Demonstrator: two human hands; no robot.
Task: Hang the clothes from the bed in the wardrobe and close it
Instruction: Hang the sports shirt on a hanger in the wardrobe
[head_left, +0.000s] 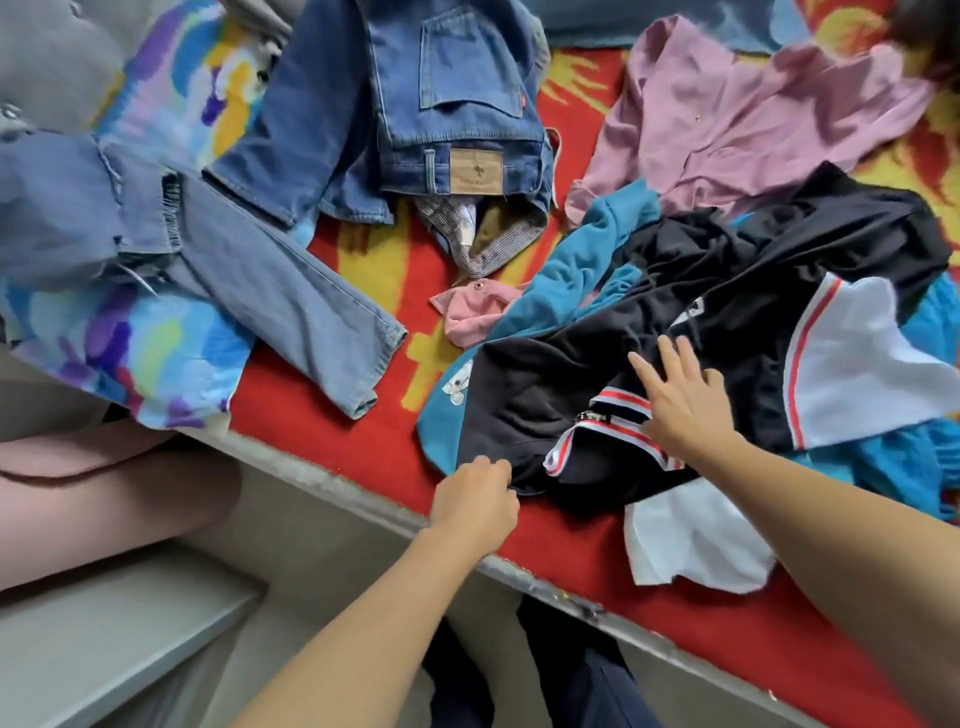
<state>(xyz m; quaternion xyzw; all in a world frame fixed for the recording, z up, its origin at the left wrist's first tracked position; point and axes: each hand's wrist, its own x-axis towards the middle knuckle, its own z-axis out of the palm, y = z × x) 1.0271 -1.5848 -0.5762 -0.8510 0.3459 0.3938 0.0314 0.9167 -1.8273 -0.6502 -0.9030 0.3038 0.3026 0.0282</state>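
Right of the pale jeans (270, 291), my left hand (475, 493) was curled on the near edge of the black jacket (727, 291), pinching the cloth close to the rim of the bed (332, 441). The jacket lay crumpled, stretching from that hand toward the far right. My right hand (680, 400) rested open and flat on it, beside the striped collar (618, 402). With both hands on it, I judged the lift should come up and toward me.
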